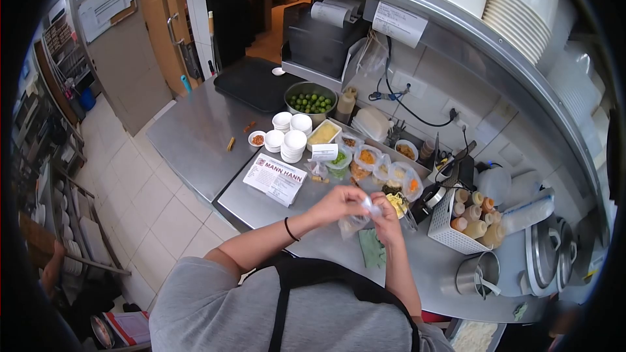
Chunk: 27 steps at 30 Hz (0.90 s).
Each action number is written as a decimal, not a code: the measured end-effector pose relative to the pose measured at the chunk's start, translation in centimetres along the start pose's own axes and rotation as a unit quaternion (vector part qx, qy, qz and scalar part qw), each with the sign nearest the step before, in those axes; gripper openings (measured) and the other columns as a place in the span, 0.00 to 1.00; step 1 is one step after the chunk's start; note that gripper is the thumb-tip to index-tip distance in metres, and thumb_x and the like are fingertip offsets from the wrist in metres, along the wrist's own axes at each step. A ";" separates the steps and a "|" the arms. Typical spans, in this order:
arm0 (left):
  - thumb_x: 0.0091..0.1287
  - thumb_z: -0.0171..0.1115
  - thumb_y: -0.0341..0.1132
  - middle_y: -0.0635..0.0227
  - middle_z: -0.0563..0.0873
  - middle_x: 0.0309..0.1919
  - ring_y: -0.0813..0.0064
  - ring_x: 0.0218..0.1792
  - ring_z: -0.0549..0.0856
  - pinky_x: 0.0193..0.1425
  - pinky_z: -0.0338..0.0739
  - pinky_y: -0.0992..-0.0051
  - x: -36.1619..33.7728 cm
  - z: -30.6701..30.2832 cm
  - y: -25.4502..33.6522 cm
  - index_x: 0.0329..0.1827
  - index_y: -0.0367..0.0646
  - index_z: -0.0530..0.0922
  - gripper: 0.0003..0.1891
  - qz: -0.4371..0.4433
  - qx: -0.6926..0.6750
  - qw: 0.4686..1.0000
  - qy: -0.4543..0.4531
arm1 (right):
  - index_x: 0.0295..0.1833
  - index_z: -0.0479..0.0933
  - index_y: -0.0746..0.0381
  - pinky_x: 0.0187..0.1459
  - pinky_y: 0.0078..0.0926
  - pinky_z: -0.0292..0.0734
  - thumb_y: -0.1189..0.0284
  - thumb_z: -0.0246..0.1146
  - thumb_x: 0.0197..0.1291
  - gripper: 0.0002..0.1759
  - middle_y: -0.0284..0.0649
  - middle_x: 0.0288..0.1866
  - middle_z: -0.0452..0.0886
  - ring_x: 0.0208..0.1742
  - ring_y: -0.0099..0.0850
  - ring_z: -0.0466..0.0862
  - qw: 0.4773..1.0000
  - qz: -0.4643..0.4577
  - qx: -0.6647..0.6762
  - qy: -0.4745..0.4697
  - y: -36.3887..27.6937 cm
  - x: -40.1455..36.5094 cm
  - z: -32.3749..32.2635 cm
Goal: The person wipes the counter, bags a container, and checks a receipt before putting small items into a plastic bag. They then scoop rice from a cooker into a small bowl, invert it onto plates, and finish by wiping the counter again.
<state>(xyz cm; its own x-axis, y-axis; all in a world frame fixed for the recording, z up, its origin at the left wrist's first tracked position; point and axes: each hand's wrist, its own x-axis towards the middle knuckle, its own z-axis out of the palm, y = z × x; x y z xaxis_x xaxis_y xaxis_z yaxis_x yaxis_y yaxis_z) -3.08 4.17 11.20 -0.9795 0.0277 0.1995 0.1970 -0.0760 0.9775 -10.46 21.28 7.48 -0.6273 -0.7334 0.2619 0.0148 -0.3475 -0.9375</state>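
Both hands meet over the steel counter at a small clear plastic bag [353,225]. My left hand [340,205], with a black band at the wrist, pinches the bag's gathered top. Closed around the other side of that top is my right hand [389,223]. The bag hangs below the fingers; its contents are too blurred to name. Just beyond my hands are chopped yellow pieces [396,205] and several open bags of ingredients, one with orange pieces [367,157]. A green cloth [372,249] lies on the counter below my right hand.
Left of my hands are a printed box [275,179] and stacked white cups [294,143]. A bowl of green limes [310,102] stands behind. To the right are a basket of sauce bottles [450,227] and a metal pot [467,272]. A shelf of bowls [515,13] overhangs the counter.
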 end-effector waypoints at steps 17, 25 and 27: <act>0.51 0.67 0.26 0.72 0.79 0.29 0.81 0.36 0.76 0.44 0.69 0.79 -1.7 -2.4 2.7 0.33 0.42 0.82 0.07 -0.099 -0.099 0.989 -0.048 | 0.38 0.69 0.64 0.46 0.20 0.64 0.82 0.57 0.53 0.07 0.34 0.41 0.64 0.43 0.24 0.68 0.994 -0.053 -0.098 0.003 -1.9 0.3 4.6; 0.47 0.63 0.22 0.70 0.81 0.29 0.76 0.34 0.78 0.42 0.71 0.78 -1.3 -0.2 2.1 0.30 0.41 0.82 0.08 0.137 0.280 0.924 0.220 | 0.40 0.74 0.64 0.46 0.21 0.64 0.80 0.61 0.51 0.09 0.36 0.36 0.70 0.41 0.26 0.70 0.947 -0.118 -0.289 0.079 -2.2 -0.1 5.7; 0.48 0.64 0.24 0.70 0.82 0.28 0.77 0.33 0.78 0.42 0.71 0.75 -1.5 0.3 2.0 0.31 0.40 0.81 0.07 0.113 0.213 0.944 0.223 | 0.42 0.76 0.64 0.44 0.21 0.65 0.80 0.62 0.50 0.11 0.35 0.38 0.71 0.42 0.25 0.71 0.935 -0.180 -0.281 0.122 -2.3 -0.1 5.3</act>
<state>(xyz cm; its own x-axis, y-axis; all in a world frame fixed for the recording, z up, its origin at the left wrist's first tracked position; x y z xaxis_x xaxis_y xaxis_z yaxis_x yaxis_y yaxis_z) -1.20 4.23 12.91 -0.8120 -0.3706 0.4510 0.3095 0.3817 0.8709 -6.32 19.06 10.86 -0.6727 -0.4490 0.5882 -0.6000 -0.1342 -0.7887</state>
